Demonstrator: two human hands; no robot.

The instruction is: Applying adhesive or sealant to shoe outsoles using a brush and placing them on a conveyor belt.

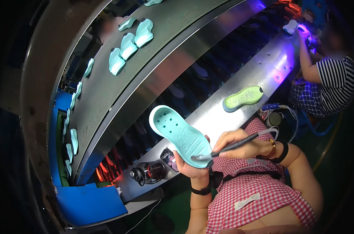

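My left hand [188, 167] grips a pale turquoise shoe sole [180, 130] from below at its near end, with the hollow inner face turned up. Dark holes dot the sole's far, wider part, and ridges cross its near part. My right hand [237, 145] is closed around a dark-handled brush [245, 141], held like a pen. The brush tip lies at the sole's near end and looks to touch its inner face. A pale tube runs from the back of the brush past my wrist. A yellow-green sole with a grey rim [243, 98] rests on the metal bench beyond my right hand.
A conveyor belt [106, 93] carrying several turquoise soles [128, 46] curves along the left. A black-and-red device [147, 172] and a small box [169, 158] stand on the metal bench [220, 117]. At far right sits a co-worker in a striped top [335, 76], holding something under violet light.
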